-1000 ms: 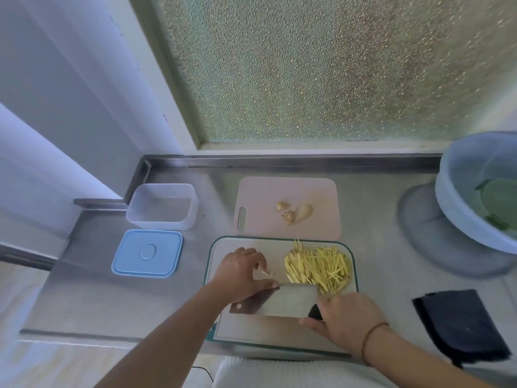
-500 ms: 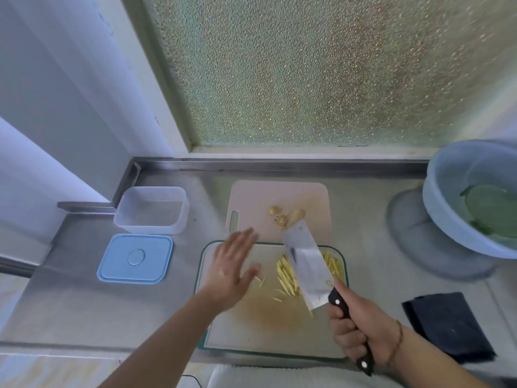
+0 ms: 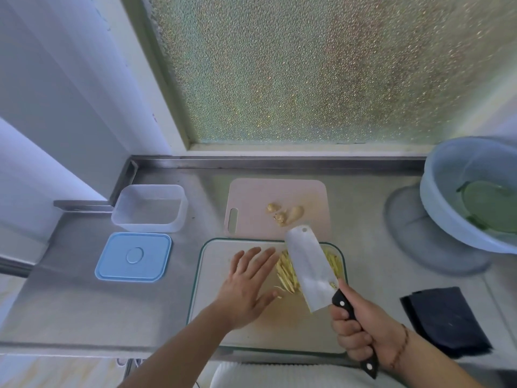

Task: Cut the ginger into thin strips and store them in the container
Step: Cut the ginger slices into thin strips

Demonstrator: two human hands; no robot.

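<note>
Your pale yellow ginger strips [image 3: 288,275] are light, limp and slightly damp, so judge them prone to scatter and cling; scoop them on the flat blade rather than pinching. They lie heaped on the white green-rimmed cutting board [image 3: 212,275], partly under the broad steel cleaver [image 3: 309,264]. Your right hand [image 3: 361,329] has its grip clamped round the black handle; your left hand [image 3: 246,287] lies fingers apart at the pile's nine o'clock. The clear plastic container [image 3: 149,207] waits on the worktop [image 3: 84,303] towards ten o'clock.

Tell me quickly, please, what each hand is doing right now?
Left hand: open, fingers spread beside the ginger strips.
Right hand: grips the cleaver.
</note>
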